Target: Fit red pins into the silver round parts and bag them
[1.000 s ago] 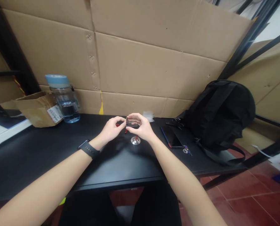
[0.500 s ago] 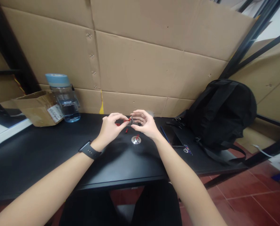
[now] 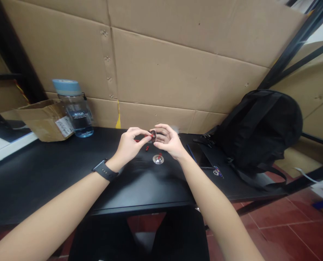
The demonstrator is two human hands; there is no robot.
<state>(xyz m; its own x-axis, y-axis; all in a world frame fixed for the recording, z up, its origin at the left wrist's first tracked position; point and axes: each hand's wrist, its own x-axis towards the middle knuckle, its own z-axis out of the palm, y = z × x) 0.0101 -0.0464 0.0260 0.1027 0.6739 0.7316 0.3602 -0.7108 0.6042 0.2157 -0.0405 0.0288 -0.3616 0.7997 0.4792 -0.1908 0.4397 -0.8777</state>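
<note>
My left hand [image 3: 131, 145], a dark watch on its wrist, pinches a red cord [image 3: 148, 136] between thumb and fingertips. Curled around the rim of a small round metal finger cymbal [image 3: 154, 135] are the thumb and fingers of my right hand [image 3: 170, 142]; the red cord lies against the cymbal's inner side. Below the hands, a second finger cymbal [image 3: 158, 159] rests dome up on the black table [image 3: 134, 192], with a red loop at its middle. Just beneath my left fingertips lies a short red loop [image 3: 147, 148]. Another red piece is partly hidden by that hand.
To the left stand an open cardboard box [image 3: 45, 123] and a water bottle [image 3: 75, 112] with a blue lid. On the right are a dark phone-like slab [image 3: 201, 156], a key ring [image 3: 217, 172] and a black backpack [image 3: 264, 134]. Cardboard panels [image 3: 164, 72] wall the back.
The held cymbal has turned from edge-on so that its inner face now shows toward my left. My left fingertips have come closer to it with the red cord. The view has shifted slightly.
</note>
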